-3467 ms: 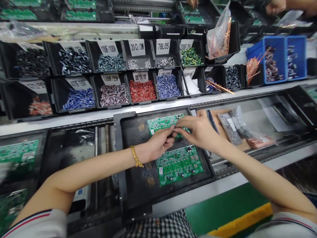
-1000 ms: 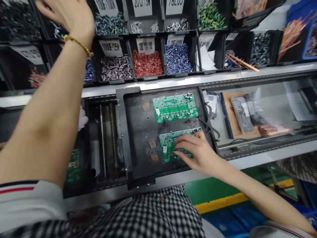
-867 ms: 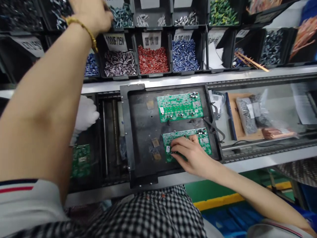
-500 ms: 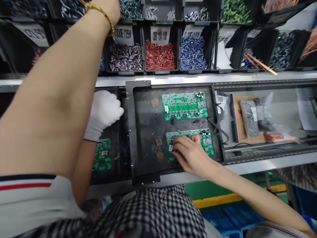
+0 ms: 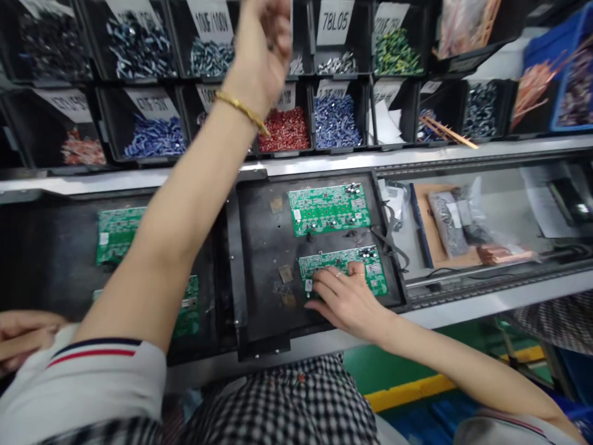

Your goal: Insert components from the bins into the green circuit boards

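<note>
My left hand (image 5: 271, 52) is raised over the upper row of parts bins, in front of the bin left of the 78L05 label. Its fingers are curled and partly blurred; whatever they hold is hidden. Below, my right hand (image 5: 349, 300) rests on the lower green circuit board (image 5: 376, 281), fingers bent and drawn together near the board's left half. I cannot make out a part under its fingertips. Just behind lies a second green circuit board (image 5: 328, 210), with small black components mounted on it. Both boards sit in a black tray (image 5: 259, 247).
Bins of red capacitors (image 5: 287, 130) and blue capacitors (image 5: 337, 120) line the back. Farther left, more circuit boards (image 5: 118, 232) lie partly behind my left arm. Another person's hand (image 5: 28, 330) shows at the left edge. Bagged parts (image 5: 447, 222) lie at the right.
My left hand has moved right along the bins and shows more fully. The white-gloved hand has gone from beside the tray. My view has shifted; my right hand stays on the lower board.
</note>
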`<state>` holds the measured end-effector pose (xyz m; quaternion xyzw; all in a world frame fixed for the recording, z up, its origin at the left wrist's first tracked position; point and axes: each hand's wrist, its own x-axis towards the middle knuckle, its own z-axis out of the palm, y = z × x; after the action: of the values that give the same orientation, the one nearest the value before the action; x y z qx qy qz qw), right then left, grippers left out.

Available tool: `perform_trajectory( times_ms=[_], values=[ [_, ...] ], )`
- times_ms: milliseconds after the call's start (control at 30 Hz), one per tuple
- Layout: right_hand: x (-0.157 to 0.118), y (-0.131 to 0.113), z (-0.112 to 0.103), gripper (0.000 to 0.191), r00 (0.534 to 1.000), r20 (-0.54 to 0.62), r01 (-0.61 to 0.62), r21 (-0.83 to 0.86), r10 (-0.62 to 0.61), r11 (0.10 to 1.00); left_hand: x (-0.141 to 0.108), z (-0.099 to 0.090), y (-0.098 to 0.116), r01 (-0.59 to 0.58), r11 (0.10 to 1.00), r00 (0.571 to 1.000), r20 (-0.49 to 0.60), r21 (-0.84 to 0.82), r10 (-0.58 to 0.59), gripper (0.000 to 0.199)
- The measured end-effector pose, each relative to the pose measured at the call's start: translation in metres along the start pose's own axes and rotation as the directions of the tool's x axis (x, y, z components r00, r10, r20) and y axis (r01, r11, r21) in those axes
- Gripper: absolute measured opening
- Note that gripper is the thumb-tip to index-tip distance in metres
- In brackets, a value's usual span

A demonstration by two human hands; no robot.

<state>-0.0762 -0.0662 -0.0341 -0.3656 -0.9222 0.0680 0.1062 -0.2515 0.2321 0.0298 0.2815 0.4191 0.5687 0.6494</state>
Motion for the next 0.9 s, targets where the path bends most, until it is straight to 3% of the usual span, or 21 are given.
perform_trajectory(
  times_ms=[33, 133, 200, 333, 400, 467, 533, 600, 667, 733, 900],
  values=[
    [-0.005, 0.008, -0.004, 0.02, 0.997, -0.063, -0.048, 0.037, 0.05, 0.998, -0.014, 0.011, -0.012, 0.032, 0.99, 0.999, -0.023, -0.139, -0.035, 0.036],
    [-0.029, 0.036, -0.017, 0.019, 0.945, -0.219, -0.246, 0.023, 0.245, 0.969, -0.057, 0.037, -0.052, 0.191, 0.965, 0.982, 0.017, -0.18, -0.191, 0.03],
    [-0.048, 0.052, -0.021, 0.024, 0.939, -0.223, -0.291, -0.11, 0.262, 0.95, -0.082, 0.049, -0.076, 0.286, 0.949, 0.958, 0.056, -0.136, -0.28, 0.025],
    [-0.072, 0.074, -0.022, 0.03, 0.968, -0.188, -0.225, -0.367, 0.165, 0.902, -0.128, 0.066, -0.11, 0.441, 0.897, 0.892, 0.13, -0.041, -0.432, 0.018],
    [-0.075, 0.084, -0.028, 0.032, 0.962, -0.186, -0.262, -0.401, 0.202, 0.878, -0.147, 0.07, -0.122, 0.517, 0.856, 0.844, 0.167, 0.001, -0.51, 0.018],
    [-0.072, 0.096, -0.04, 0.033, 0.935, -0.19, -0.347, -0.309, 0.3, 0.886, -0.163, 0.074, -0.132, 0.584, 0.811, 0.791, 0.202, 0.032, -0.578, 0.021],
    [-0.065, 0.108, -0.056, 0.029, 0.881, -0.232, -0.441, -0.083, 0.413, 0.894, -0.173, 0.077, -0.142, 0.62, 0.782, 0.751, 0.242, 0.058, -0.614, 0.022],
    [-0.055, 0.117, -0.068, 0.017, 0.828, -0.298, -0.45, 0.151, 0.475, 0.88, -0.179, 0.08, -0.15, 0.616, 0.785, 0.742, 0.284, 0.072, -0.608, 0.023],
    [-0.044, 0.124, -0.074, 0.011, 0.834, -0.308, -0.379, 0.283, 0.457, 0.881, -0.182, 0.084, -0.155, 0.594, 0.801, 0.755, 0.296, 0.07, -0.586, 0.023],
    [-0.037, 0.129, -0.076, 0.011, 0.851, -0.306, -0.335, 0.309, 0.426, 0.89, -0.182, 0.088, -0.157, 0.583, 0.809, 0.764, 0.288, 0.074, -0.577, 0.023],
    [-0.028, 0.151, -0.08, 0.013, 0.885, -0.252, -0.363, 0.153, 0.391, 0.919, -0.176, 0.1, -0.148, 0.615, 0.786, 0.748, 0.268, 0.063, -0.607, 0.02]
  ],
)
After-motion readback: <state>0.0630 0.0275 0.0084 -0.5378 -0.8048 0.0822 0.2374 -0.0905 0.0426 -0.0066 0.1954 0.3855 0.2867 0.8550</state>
